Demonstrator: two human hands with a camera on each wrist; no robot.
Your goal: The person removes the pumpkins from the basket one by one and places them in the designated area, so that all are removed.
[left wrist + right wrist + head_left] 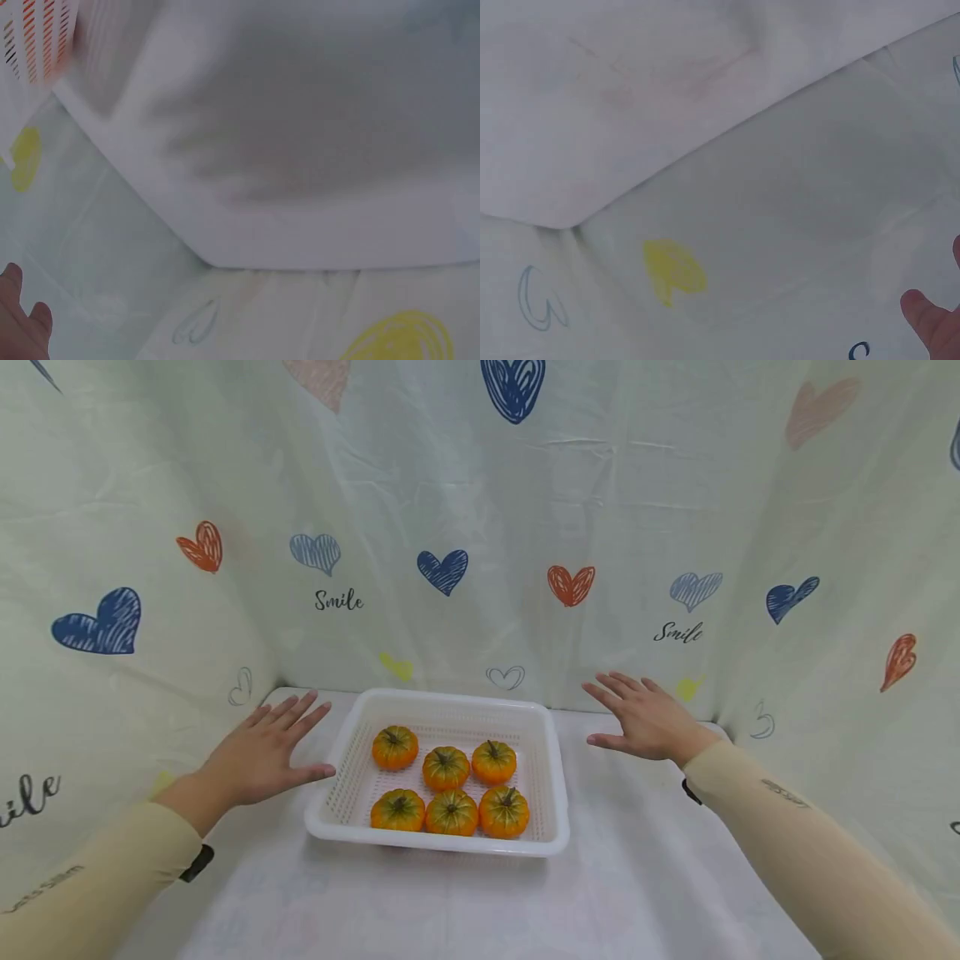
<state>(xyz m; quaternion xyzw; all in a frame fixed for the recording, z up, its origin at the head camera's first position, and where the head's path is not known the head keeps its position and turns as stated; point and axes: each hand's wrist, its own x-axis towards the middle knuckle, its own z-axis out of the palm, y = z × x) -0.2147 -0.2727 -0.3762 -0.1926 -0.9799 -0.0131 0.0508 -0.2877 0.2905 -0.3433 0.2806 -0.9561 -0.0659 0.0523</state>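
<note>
A white plastic basket [558,777] with perforated walls stands on the table in the head view. Several small orange pumpkins [452,812] with greenish tops lie inside it in two rough rows. My left hand [262,752] hovers left of the basket, fingers spread, its thumb near the left rim. On the other side, my right hand [648,718] is held in the air, fingers spread and well apart from the basket. Both hands hold nothing. The left wrist view catches a corner of the basket [37,45] and some fingertips [37,319]; the right wrist view shows a fingertip [922,311].
A white cloth covers the table [450,910]. Behind and at both sides hangs a pale curtain [615,518] printed with hearts and the word Smile. The basket stands toward the table's back edge, close to the curtain.
</note>
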